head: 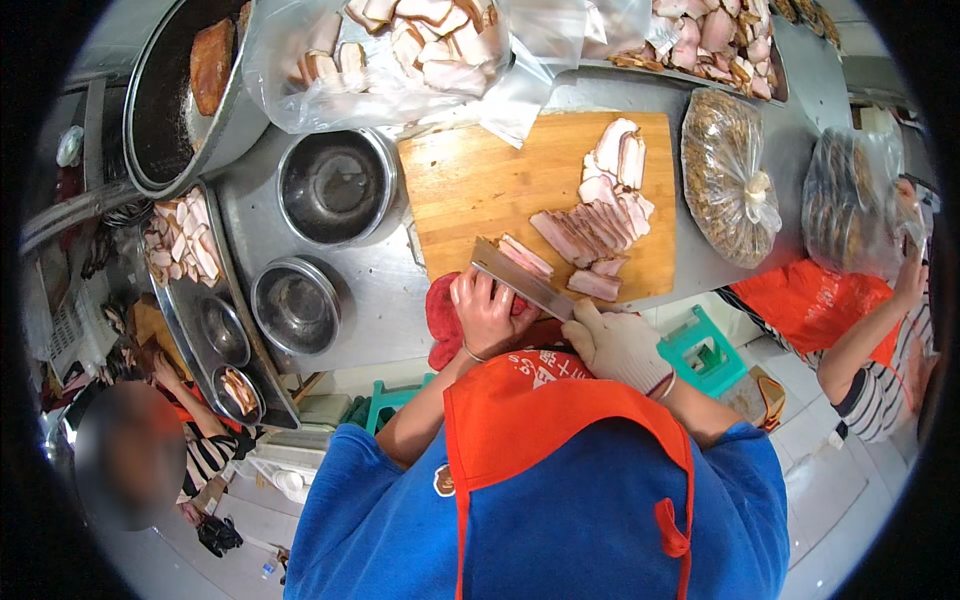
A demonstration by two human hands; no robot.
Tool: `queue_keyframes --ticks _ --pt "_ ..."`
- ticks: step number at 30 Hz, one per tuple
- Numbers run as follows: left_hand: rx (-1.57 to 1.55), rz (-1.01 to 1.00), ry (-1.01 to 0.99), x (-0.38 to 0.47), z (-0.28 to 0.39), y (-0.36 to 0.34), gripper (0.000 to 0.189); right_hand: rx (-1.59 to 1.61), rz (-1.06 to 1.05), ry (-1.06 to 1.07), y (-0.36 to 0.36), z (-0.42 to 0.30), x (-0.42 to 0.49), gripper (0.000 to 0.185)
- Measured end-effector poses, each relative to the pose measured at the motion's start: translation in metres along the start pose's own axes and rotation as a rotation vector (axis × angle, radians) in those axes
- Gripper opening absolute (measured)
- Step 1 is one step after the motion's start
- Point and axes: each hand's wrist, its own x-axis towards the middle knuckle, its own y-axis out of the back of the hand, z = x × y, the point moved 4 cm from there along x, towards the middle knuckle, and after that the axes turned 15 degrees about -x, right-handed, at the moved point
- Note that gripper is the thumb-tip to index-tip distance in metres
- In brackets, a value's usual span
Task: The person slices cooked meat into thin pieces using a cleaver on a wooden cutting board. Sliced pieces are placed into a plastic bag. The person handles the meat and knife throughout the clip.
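My right hand, in a white knit glove, is closed around the handle of a broad-bladed knife. The handle is hidden in the glove. The blade slants up and left over the near edge of a wooden cutting board. Bare and wet, my left hand is right behind the blade, fingers bent, beside a red cloth; whether it grips anything is hidden. Just beyond the blade are a few thin meat strips. A row of sliced cured pork and paler slices lie farther right on the board.
Left of the board stand two metal bowls and a tray with meat slices. A large pot and a plastic bag of meat are beyond. Bagged food stands right. Co-workers are at both sides.
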Motion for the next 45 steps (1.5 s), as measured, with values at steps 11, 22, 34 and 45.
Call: queue_keyframes --ticks 11,22,34,45 --pt "0.008 0.033 -0.039 -0.004 -0.001 -0.003 0.048 -0.237 0.117 -0.008 -0.045 -0.016 0.055 0.019" --pt "0.040 0.053 -0.066 -0.002 0.015 0.006 0.046 -0.083 0.509 0.228 -0.007 -0.005 0.028 0.026" --pt "0.063 0.053 -0.026 -0.008 0.013 0.002 0.047 -0.028 0.065 -0.005 -0.016 0.017 -0.042 0.032" --pt "0.048 0.051 -0.039 -0.003 0.007 0.000 0.039 -0.017 0.237 0.094 -0.009 -0.002 -0.007 0.030"
